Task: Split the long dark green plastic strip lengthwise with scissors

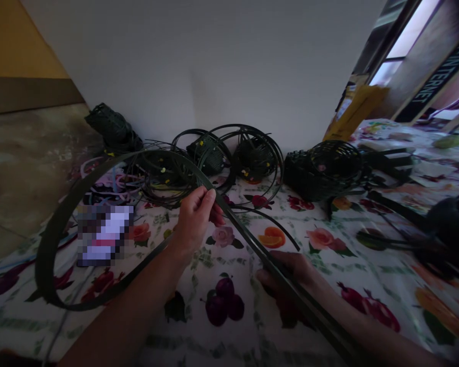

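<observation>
A long, flat, dark green strip (46, 250) curves in a wide loop on the left and runs diagonally down to the lower right. Near the middle, my left hand (191, 221) pinches it between thumb and fingers. Lower right, my right hand (296, 270) is closed around the strip, its fingers partly in shadow and blurred. A second narrow strip end (286, 234) arcs just above my right hand. Beyond both hands are small woven dark green baskets (255, 157) with thin coiled strips around them.
A pixelated phone-like object (107, 237) lies left, beside tangled pale strips (115, 178). A larger woven basket (309, 178) and black coiled material (449, 224) are on the right. A fruit-patterned cloth (252, 306) covers the table against a pale wall (214, 61).
</observation>
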Action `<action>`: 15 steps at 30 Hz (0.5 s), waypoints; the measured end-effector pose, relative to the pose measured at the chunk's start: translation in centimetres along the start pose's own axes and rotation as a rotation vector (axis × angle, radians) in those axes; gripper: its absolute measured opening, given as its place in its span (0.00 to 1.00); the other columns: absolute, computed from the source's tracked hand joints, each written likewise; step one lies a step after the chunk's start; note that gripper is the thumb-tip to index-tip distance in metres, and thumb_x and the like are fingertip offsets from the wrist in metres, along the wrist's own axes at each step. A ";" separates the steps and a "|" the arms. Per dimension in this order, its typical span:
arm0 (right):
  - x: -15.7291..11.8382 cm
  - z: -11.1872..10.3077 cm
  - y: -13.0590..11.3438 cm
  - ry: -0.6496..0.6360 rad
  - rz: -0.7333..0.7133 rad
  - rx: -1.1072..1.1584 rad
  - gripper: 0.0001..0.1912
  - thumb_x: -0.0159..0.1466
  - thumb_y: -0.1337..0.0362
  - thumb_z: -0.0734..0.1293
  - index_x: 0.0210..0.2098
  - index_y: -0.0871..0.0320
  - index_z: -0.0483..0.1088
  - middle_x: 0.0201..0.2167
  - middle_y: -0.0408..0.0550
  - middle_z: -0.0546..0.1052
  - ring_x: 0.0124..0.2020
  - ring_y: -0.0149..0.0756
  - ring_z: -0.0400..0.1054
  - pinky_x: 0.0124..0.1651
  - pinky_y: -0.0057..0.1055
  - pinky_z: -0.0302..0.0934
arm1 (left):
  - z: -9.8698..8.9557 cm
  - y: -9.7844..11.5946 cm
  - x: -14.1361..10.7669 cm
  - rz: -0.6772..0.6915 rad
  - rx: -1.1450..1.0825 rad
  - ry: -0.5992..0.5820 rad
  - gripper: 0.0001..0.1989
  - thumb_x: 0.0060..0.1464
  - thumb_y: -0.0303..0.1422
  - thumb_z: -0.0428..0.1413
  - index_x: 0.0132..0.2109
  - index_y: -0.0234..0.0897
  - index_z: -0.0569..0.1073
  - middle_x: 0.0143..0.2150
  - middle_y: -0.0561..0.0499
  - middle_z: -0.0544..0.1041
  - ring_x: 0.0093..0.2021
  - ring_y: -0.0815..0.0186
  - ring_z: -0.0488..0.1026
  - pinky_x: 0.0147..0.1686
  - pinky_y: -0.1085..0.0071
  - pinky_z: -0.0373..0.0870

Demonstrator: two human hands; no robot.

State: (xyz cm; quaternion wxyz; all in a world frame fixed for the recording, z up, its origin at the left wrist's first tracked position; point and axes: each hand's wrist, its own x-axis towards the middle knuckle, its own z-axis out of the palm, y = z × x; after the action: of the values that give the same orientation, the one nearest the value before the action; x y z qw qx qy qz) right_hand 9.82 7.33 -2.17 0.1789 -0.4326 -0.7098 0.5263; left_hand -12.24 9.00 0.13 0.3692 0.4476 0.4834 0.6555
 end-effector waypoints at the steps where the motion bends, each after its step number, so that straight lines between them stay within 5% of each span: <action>1: 0.1 -0.2 0.2 -0.027 -0.010 -0.021 0.21 0.61 0.49 0.66 0.24 0.59 0.64 0.20 0.41 0.64 0.21 0.28 0.58 0.23 0.25 0.51 | 0.0 0.0 0.0 -0.007 -0.002 0.001 0.15 0.57 0.38 0.56 0.26 0.36 0.64 0.19 0.56 0.70 0.16 0.72 0.68 0.16 0.76 0.65; 15: -0.2 -0.1 -0.5 -0.062 -0.025 -0.032 0.20 0.61 0.49 0.66 0.24 0.59 0.63 0.19 0.41 0.66 0.21 0.29 0.61 0.22 0.24 0.53 | -1.6 1.0 0.9 0.135 0.092 0.026 0.14 0.56 0.39 0.57 0.28 0.37 0.64 0.21 0.57 0.71 0.20 0.72 0.71 0.21 0.77 0.69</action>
State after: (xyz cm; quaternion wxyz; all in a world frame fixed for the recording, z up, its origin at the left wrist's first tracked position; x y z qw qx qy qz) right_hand 9.80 7.20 -1.66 0.1565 -0.4099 -0.7287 0.5258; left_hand -14.09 9.12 1.12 0.2968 0.4869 0.4865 0.6619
